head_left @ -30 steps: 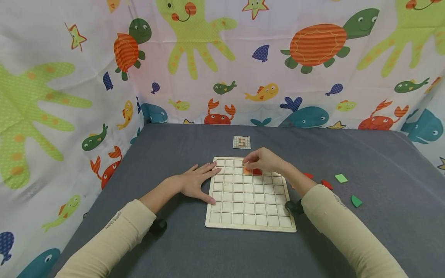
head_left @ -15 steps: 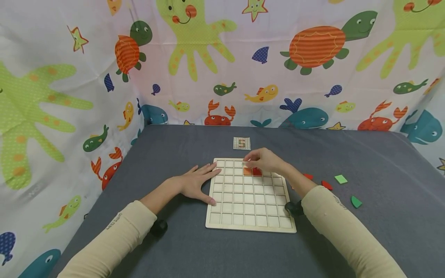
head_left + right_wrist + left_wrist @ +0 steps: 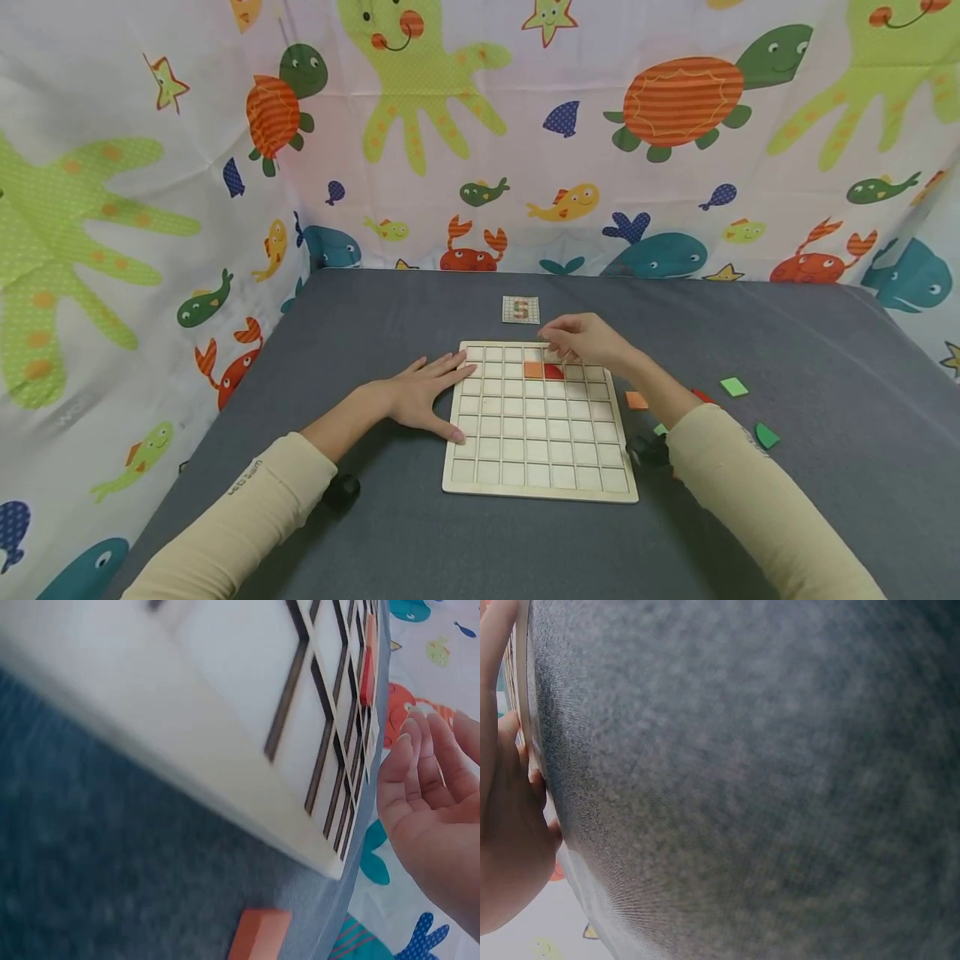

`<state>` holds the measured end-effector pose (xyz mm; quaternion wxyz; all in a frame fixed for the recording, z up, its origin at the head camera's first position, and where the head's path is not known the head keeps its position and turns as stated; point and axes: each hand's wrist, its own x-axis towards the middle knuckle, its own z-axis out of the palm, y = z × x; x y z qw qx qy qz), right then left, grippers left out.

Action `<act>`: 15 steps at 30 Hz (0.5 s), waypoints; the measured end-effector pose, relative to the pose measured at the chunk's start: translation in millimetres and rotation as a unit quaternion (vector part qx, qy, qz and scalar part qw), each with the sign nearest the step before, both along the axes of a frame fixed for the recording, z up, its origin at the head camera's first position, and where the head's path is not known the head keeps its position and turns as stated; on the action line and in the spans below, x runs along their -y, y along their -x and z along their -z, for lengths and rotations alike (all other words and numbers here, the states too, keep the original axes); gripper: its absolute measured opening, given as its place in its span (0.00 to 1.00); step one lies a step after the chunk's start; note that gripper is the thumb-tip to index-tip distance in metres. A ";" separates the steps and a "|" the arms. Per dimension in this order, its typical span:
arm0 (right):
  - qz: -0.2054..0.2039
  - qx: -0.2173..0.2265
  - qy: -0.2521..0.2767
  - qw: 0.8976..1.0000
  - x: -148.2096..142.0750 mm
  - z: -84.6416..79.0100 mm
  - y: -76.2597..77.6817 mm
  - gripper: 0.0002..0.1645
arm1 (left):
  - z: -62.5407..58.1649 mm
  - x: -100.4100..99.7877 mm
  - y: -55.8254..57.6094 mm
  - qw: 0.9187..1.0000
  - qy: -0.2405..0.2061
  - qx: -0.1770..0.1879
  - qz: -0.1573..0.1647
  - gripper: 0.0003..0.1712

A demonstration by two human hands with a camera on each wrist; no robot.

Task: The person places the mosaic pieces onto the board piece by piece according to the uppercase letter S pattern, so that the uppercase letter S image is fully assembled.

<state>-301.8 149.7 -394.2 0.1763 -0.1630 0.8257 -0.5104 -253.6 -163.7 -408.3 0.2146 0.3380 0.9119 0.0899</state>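
Observation:
A wooden grid board lies on the grey cloth. Spread fingers of my left hand rest on its left edge, the thumb lower down on the same side. An orange square tile and a red curved tile sit side by side in cells of the second row. Over the board's far edge, just beyond the red tile, is my right hand, its fingers loosely bent. In the right wrist view that hand shows nothing between its fingers, and the red tile lies in the grid.
Behind the board lies a small pattern card. To the right are an orange tile, a light green square, a green curved tile and a red tile partly behind the forearm. A sea-animal curtain closes off the back.
My right hand has lifted off the orange tile and moved to the right, uncovering both tiles in the grid. The orange tile beside the board has come into view. My left hand stays put.

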 end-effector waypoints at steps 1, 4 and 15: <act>0.002 0.004 0.007 1.000 -2.5 -0.4 0.1 0.22 | -0.1 0.1 -0.2 1.000 0.001 0.000 0.000 0.63; 0.010 0.007 0.018 1.000 -9.3 -1.5 0.6 0.25 | -0.3 0.1 -0.6 1.000 -0.001 0.000 -0.002 0.63; 0.036 0.021 0.008 0.999 -42.2 -1.3 -4.1 0.31 | 0.9 0.8 1.4 1.000 0.004 0.003 0.000 0.64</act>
